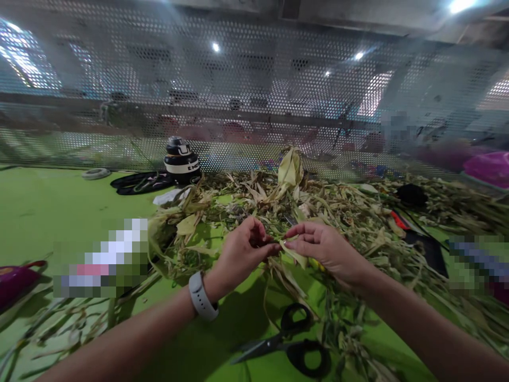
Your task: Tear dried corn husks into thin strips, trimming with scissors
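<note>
My left hand (243, 248), with a white band on the wrist, has thumb and forefinger pinched together at the middle of the view. Facing it, my right hand (318, 249) pinches a pale yellow-green strip of dried husk (295, 254). The fingertips of both hands nearly meet at the strip's upper end, and my left fingers appear to grip it there. Thin dry strands hang below the fingers. Nearer me, black-handled scissors (280, 342) lie on the green tabletop (234, 318) with blades pointing left.
Heaps of dry husks (350, 212) spread across the back and right. A black-and-white bottle (182, 162) stands at the back left beside a black pouch (139, 182). A perforated metal screen (238, 90) rises behind. A purple item (18, 284) lies at the left edge.
</note>
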`<state>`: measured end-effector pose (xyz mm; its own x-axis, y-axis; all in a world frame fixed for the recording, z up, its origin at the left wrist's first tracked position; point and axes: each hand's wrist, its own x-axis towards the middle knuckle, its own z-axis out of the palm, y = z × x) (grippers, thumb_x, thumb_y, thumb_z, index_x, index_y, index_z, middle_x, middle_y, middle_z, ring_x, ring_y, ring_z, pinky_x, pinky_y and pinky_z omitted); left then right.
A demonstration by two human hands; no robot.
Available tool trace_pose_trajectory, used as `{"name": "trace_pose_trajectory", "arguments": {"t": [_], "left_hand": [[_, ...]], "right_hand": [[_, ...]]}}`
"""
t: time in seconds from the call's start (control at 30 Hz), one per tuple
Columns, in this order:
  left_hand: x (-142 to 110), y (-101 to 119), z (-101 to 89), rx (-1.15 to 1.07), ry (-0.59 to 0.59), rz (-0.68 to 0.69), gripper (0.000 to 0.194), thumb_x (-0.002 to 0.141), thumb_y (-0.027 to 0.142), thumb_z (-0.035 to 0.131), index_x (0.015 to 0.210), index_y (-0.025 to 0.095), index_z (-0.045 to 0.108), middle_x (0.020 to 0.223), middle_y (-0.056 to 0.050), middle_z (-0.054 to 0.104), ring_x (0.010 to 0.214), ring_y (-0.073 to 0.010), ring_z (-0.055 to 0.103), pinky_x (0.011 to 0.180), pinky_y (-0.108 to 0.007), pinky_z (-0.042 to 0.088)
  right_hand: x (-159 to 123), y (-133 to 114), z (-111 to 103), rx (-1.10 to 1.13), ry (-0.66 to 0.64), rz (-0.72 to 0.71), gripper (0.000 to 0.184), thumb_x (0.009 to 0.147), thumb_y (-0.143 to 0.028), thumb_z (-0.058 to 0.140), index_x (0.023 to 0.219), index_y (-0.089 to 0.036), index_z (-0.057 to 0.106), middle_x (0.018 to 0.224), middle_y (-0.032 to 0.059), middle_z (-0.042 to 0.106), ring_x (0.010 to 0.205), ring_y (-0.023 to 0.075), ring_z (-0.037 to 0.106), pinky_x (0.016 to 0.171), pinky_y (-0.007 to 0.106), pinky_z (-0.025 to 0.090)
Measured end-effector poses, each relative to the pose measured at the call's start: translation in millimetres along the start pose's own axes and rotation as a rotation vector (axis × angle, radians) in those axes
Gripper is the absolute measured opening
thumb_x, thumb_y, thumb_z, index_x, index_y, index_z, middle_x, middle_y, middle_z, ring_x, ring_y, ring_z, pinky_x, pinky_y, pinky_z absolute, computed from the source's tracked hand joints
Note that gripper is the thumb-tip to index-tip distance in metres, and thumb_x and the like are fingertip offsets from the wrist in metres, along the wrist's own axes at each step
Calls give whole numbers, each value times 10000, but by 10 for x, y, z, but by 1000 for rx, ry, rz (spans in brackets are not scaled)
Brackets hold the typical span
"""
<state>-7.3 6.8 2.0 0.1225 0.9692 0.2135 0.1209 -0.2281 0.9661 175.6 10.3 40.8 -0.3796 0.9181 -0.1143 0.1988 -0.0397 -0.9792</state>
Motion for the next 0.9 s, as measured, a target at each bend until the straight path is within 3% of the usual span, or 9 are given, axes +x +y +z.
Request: {"name": "trace_pose_trajectory", "arguments": {"t": [0.2, 0.47, 0.73, 0.9], "left_hand": [[-50, -7, 35, 141, 35, 89, 283, 704, 314, 659, 744, 210, 400, 671, 38, 563, 636, -117, 554, 550, -219, 410], [-82, 39, 31, 353, 105, 128, 258, 737, 348, 618, 729, 211, 400, 637, 46, 528, 595, -112, 515, 524, -214, 363], [-101, 99, 27, 491, 109, 171, 224, 744, 288, 605, 724, 216, 394, 638, 48, 545, 553, -103, 502, 509, -205, 351], [-118, 90, 34, 624, 73, 205, 199, 760, 323, 581, 715, 215, 421, 625, 42, 532, 528, -108, 482, 502, -217, 326]], "right_hand": [[33, 46, 16, 234, 19, 89, 382, 662, -309, 720, 972, -188, 533, 702, -18, 627, 568, 104, 572, 533, 213, 427], [44, 76, 93, 205, 151, 111, 275, 665, -235, 673, 884, -157, 526, 628, -30, 608, 539, 83, 543, 502, 184, 399], [76, 113, 131, 142, 180, 167, 175, 635, -157, 569, 804, -167, 523, 495, -81, 511, 411, 60, 412, 403, 178, 269], [71, 132, 130, 166, 164, 162, 188, 633, -164, 573, 811, -170, 512, 493, -81, 499, 420, 66, 414, 413, 187, 274]]}}
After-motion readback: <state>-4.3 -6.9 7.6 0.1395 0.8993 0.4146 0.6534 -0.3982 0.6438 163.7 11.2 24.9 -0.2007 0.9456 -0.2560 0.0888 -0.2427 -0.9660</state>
